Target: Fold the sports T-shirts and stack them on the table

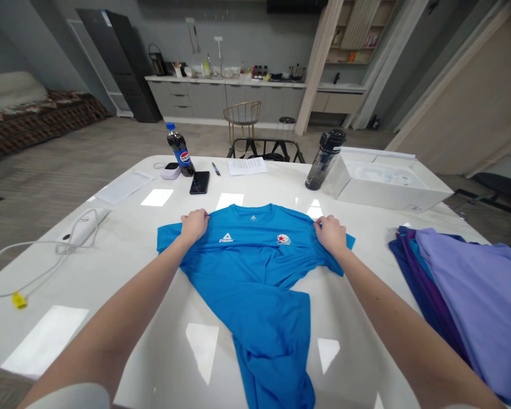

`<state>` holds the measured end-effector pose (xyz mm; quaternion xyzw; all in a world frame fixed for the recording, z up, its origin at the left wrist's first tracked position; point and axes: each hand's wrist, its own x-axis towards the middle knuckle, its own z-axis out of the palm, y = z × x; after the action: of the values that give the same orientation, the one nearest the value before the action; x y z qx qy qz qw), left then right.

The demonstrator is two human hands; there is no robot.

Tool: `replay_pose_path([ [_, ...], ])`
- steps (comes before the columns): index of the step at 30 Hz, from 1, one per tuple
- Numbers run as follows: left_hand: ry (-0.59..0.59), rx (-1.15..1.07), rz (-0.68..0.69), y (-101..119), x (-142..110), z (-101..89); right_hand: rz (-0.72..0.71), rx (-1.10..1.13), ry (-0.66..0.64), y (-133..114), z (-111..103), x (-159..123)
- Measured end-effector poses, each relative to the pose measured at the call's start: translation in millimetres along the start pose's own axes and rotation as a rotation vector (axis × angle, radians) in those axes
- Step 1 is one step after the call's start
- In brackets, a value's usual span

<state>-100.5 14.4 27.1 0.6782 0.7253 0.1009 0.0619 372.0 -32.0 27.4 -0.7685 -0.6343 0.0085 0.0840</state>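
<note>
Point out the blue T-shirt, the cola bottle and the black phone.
blue T-shirt point(255, 267): head view, on the chest fabric below the logos.
cola bottle point(180, 150): head view, on the dark body above the label.
black phone point(200, 182): head view, middle of the screen.

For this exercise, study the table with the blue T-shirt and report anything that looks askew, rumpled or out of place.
The blue T-shirt lies unevenly: the left hand and right hand pinch its shoulders flat, but its lower half twists toward the table's near edge in folds. Nothing looks spilled or damaged.

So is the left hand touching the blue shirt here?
Touching: the head view shows the left hand pinching the blue shirt at its shoulder.
</note>
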Motion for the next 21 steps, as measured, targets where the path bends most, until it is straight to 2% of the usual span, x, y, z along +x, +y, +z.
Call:
replay_pose_path([
  [4,0.087,-0.039,0.055,15.2,21.2,7.5,0.100,-0.043,0.035,18.5,4.0,16.7],
  [8,0.135,-0.048,0.035,48.1,56.8,21.2,0.228,-0.040,0.028,31.8,10.4,57.4],
  [11,0.163,-0.043,0.005,66.7,90.5,34.7,0.193,-0.036,0.057,38.6,18.7,88.8],
  [15,0.149,0.001,0.051,71.6,128.5,44.0,0.156,-0.045,0.104,46.8,29.7,117.1],
  [18,0.131,0.067,0.084,71.8,140.6,41.6,0.178,-0.059,0.111,49.1,32.5,128.9],
  [21,0.172,0.147,0.124,79.2,132.9,35.1,0.171,-0.050,0.104,46.6,28.2,130.6],
])
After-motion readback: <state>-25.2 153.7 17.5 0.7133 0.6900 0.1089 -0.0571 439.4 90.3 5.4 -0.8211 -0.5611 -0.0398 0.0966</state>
